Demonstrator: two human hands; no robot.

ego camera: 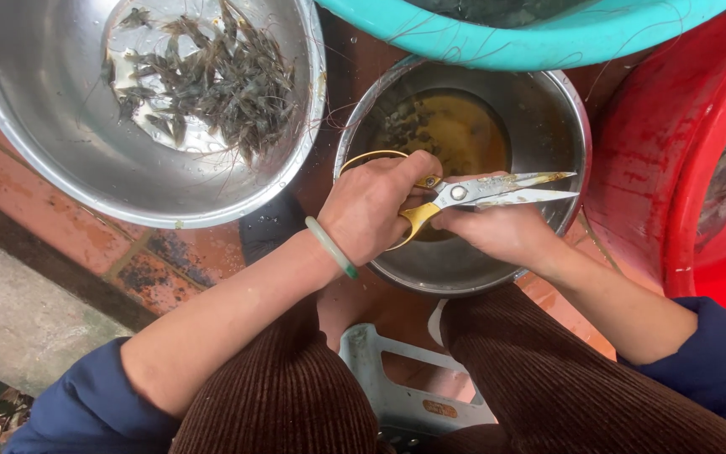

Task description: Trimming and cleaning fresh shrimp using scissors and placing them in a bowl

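A person crouched over a small steel bowl (560, 109) on the tiled floor (170, 252), trimming shrimp with one pair of gold-handled scissors (472, 195). The left hand (376, 206) was clamped through the handles, the blades nearly together and pointing right across the bowl. The right hand (502, 231), just beneath the blades, had its fingers curled under; whatever they gripped was hidden, so it could not be told what they pinched. The work looked well under way but unfinished: yellowish water and a dark clump of scraps (409, 126) lay in the small bowl, while up and left of it a large steel bowl (44, 109) held a heap of grey shrimp (212, 80), too many and too tangled to count. Four vessels showed in all: two steel bowls, one teal basin (548, 42) above the small bowl, and one red tub (674, 143) to its right, with more catch apparently inside, blurred. One green bangle (332, 246) ringed the left wrist. A pale plastic stool (397, 387) sat below the small bowl, between the person's knees.
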